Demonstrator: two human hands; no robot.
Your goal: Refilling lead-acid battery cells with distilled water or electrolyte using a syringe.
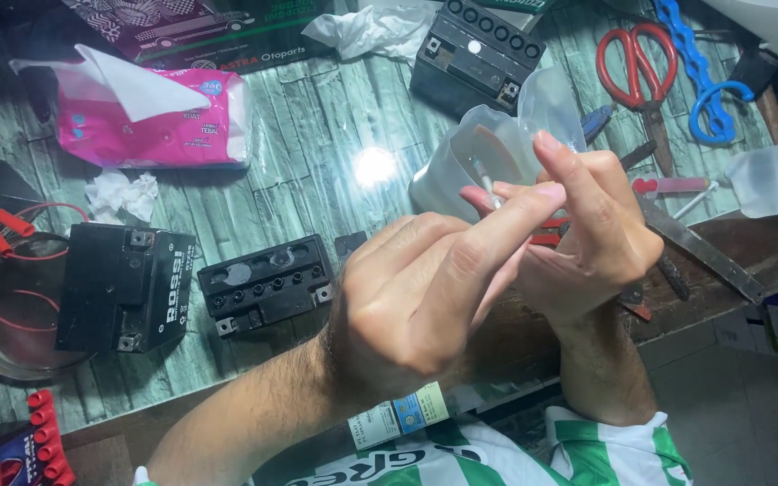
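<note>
Dim overhead light; bright glare spot on table (375,166) left of fingers (533,202); hands slightly motion-blurred; corners dark.

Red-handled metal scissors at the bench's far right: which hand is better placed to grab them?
Probably the right hand: it is nearer the red-handled metal scissors, on their side. The left hand would have to cross it. Both pinch a thin white stick.

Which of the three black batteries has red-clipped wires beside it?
The left black battery, standing in a glass dish with red clips nearby; the middle battery and top battery have none.
</note>
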